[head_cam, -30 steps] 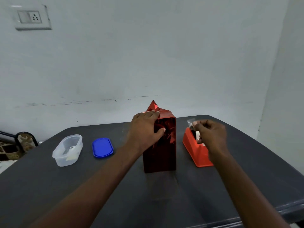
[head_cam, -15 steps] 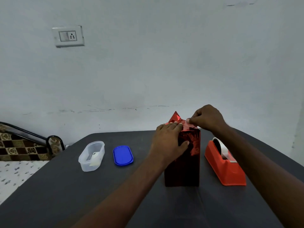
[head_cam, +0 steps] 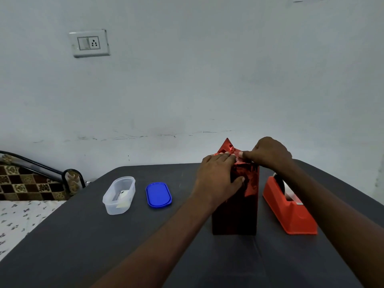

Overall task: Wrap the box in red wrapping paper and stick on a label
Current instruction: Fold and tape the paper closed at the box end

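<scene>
barely shifted since half a sec ago: right hand [head_cam: 268,152] lower now, fingertips pressed onto top fold of box [head_cam: 235,204] rather than raised over it; left hand [head_cam: 218,179] unmoved in its clamp. box stands upright on dark grey table [head_cam: 83,235], right of centre, wrapped in shiny red wrapping paper [head_cam: 250,183], one pointed flap sticking up at far top edge. left hand spread flat over near-left top corner, fingers lying across top, thumb pressed vs front face. right hand curled, fingers bunched, pinching at top edge beside left fingertips, hands almost touching (sth pale, maybe tape, under fingertips; too small to tell). orange tape dispenser [head_cam: 291,210] just right of box, roll partly hidden behind right forearm. blue oval lid [head_cam: 159,195] lying flat left of box, apart from it. clear plastic container [head_cam: 119,195] further left, open, w/ small pale items inside, not identifiable. wall socket plate [head_cam: 89,43] upper left on pale wall. patterned bedding and dark metal frame [head_cam: 41,167] at far left edge, beyond table.
</scene>
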The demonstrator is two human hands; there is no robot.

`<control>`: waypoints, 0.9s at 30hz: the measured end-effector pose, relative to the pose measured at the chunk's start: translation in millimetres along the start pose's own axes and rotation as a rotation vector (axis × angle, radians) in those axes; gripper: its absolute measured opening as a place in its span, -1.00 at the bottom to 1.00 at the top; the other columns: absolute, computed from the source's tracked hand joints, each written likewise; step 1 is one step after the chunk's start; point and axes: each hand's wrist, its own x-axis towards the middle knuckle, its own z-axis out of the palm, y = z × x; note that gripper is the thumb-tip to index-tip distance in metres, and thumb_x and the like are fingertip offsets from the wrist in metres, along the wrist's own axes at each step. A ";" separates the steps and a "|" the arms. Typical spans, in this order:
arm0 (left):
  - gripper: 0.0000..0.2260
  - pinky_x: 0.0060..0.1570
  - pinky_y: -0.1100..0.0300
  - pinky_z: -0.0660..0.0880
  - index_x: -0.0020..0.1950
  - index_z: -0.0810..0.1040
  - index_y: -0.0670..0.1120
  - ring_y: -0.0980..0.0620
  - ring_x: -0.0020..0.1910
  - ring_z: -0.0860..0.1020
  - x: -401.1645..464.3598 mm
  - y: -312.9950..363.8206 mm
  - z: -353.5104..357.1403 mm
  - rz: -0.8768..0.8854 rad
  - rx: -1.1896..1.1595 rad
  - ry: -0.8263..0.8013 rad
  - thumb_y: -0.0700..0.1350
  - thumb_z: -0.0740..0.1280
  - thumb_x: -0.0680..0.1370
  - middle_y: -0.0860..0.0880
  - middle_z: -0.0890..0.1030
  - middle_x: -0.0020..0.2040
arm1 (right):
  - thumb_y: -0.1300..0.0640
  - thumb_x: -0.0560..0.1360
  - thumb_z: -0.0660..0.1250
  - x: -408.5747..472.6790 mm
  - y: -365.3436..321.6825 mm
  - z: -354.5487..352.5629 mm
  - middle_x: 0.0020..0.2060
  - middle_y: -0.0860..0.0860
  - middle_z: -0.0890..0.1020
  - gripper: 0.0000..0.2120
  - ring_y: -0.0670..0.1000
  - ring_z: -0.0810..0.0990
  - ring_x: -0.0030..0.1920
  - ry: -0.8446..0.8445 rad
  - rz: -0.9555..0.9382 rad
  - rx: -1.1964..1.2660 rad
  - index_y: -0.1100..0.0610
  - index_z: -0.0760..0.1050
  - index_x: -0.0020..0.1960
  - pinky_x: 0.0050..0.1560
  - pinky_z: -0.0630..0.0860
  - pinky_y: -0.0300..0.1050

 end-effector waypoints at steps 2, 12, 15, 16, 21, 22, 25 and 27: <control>-0.42 0.50 0.07 0.07 0.53 0.32 -0.02 0.03 0.52 0.27 0.6 0.4 -0.3 -0.002 0.004 -0.013 0.19 0.27 0.57 -0.01 0.37 0.52 | -0.14 0.43 0.44 -1.4 7.2 6.0 -0.39 0.08 0.62 -0.58 0.06 0.62 -0.39 -0.032 0.022 0.141 0.24 0.58 -0.27 -0.23 0.58 -0.09; -0.42 0.50 0.07 0.06 0.54 0.31 -0.02 0.03 0.52 0.25 -1.4 1.4 -1.9 -0.011 0.017 -0.008 0.19 0.26 0.57 -0.01 0.36 0.52 | -0.07 0.54 0.36 -9.1 13.3 19.7 0.00 0.12 0.68 -0.70 0.10 0.65 0.00 -0.351 0.203 0.644 0.13 0.60 0.12 -0.15 0.53 -0.08; -0.42 0.51 0.06 0.05 0.54 0.30 -0.02 0.03 0.52 0.25 1.5 2.8 -2.6 -0.013 0.017 -0.021 0.19 0.25 0.57 0.00 0.36 0.52 | -0.05 0.52 0.39 -2.9 13.4 15.9 0.03 0.13 0.67 -0.69 0.14 0.64 0.04 -0.375 0.234 0.653 0.12 0.58 0.15 -0.13 0.55 -0.04; -0.42 0.51 0.06 0.05 0.54 0.29 -0.02 0.03 0.52 0.25 1.6 2.1 -2.8 -0.017 0.022 -0.030 0.19 0.25 0.58 0.00 0.35 0.52 | -0.04 0.53 0.39 -1.2 11.3 14.9 0.03 0.15 0.67 -0.70 0.15 0.64 0.03 -0.385 0.235 0.641 0.13 0.57 0.15 -0.15 0.55 -0.04; -0.41 0.51 0.06 0.05 0.54 0.29 -0.04 0.02 0.53 0.25 -1.1 2.4 -3.5 -0.018 0.011 -0.021 0.17 0.27 0.57 -0.02 0.35 0.53 | -0.06 0.61 0.24 -3.8 10.1 14.9 0.00 0.15 0.66 -0.71 0.13 0.63 -0.03 -0.380 0.238 0.649 0.12 0.56 0.15 -0.16 0.55 -0.04; -0.41 0.50 0.06 0.05 0.54 0.30 -0.04 0.02 0.52 0.25 -1.1 2.2 -3.6 -0.015 0.007 -0.013 0.17 0.27 0.57 -0.03 0.35 0.53 | -0.10 0.60 0.24 -4.4 11.1 14.8 0.01 0.14 0.67 -0.69 0.13 0.63 -0.02 -0.401 0.233 0.673 0.10 0.57 0.15 -0.14 0.55 -0.04; -0.42 0.50 0.08 0.05 0.53 0.32 -0.05 0.02 0.52 0.26 -1.5 0.6 -4.3 -0.012 0.013 -0.003 0.17 0.27 0.57 -0.03 0.36 0.52 | -0.06 0.61 0.25 -8.3 14.8 14.5 0.05 0.16 0.66 -0.70 0.12 0.63 0.01 -0.482 0.189 0.675 0.13 0.56 0.17 -0.07 0.55 -0.01; -0.42 0.50 0.08 0.05 0.54 0.31 -0.05 0.02 0.52 0.26 -3.5 1.0 -3.5 -0.008 0.017 -0.011 0.17 0.27 0.57 -0.03 0.36 0.52 | -0.01 0.63 0.25 -9.6 21.4 15.7 0.02 0.17 0.67 -0.70 0.10 0.63 -0.03 -0.512 0.178 0.723 0.19 0.55 0.20 -0.06 0.54 0.01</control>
